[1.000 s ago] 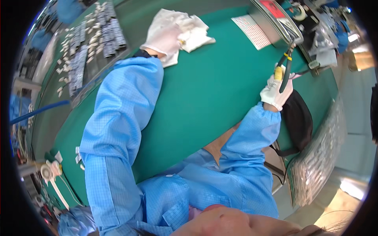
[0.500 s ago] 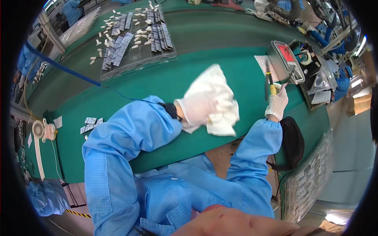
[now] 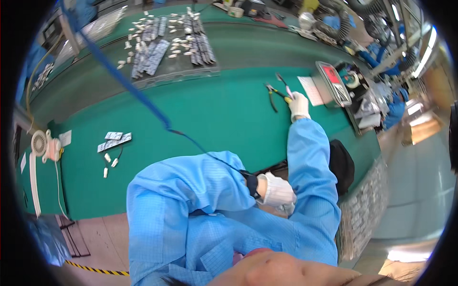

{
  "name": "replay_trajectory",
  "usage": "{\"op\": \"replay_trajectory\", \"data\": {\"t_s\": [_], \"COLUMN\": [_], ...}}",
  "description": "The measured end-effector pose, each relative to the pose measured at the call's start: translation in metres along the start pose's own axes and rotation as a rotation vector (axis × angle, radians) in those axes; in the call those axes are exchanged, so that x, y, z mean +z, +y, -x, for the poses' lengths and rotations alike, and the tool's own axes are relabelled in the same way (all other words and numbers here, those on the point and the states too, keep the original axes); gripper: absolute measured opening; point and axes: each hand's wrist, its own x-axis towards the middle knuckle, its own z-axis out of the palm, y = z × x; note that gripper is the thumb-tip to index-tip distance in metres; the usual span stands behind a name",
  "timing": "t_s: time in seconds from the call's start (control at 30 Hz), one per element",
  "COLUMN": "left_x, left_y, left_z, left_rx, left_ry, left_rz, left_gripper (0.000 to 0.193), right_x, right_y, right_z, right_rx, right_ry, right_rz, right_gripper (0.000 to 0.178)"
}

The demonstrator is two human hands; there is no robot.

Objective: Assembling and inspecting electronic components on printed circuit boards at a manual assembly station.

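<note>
My left hand (image 3: 277,189), in a white glove, is down by the table's front edge, over my lap. Its fingers are curled round something pale that I cannot make out. A dark wrist band (image 3: 253,185) with a thin blue cord circles that wrist. On the green mat my right hand (image 3: 299,106), also gloved, is closed on a slim pink-handled tool (image 3: 287,89) with a greyish tip pointing away. Cutting pliers (image 3: 271,93) with black and yellow handles lie against its fingers, handles spread.
Small printed strips (image 3: 114,141) with white connectors lie at left, near a small fan (image 3: 40,143). A clear tray (image 3: 181,76) of strips stands at the far side. A lidded box (image 3: 332,85) and a paper sheet (image 3: 311,90) are at right. The blue cord (image 3: 138,95) hangs across the view.
My left hand has moved from the mat toward me, to the table edge; the white cloth no longer shows on the mat. My right hand has moved left, and the pliers now lie flat.
</note>
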Motion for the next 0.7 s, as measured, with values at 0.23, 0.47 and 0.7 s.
{"op": "replay_trajectory", "data": {"t_s": [0.23,0.47,0.7], "left_x": [-0.055,-0.057,-0.041], "left_y": [0.023,0.052,0.063], "left_z": [0.088,0.187,0.211], "left_rx": [0.216,-0.285,-0.587], "left_ry": [0.453,0.911,1.094], "left_rz": [-0.114,0.428,0.044], "left_gripper": [0.037,0.028,0.02], "right_x": [-0.038,-0.092,-0.1], "right_y": [0.025,0.116,0.146], "right_z": [-0.033,-0.084,-0.101], "right_rx": [0.117,0.297,0.386], "right_ry": [-0.048,0.315,0.3], "right_rz": [-0.261,0.362,0.469], "right_gripper": [0.025,0.02,0.023]}}
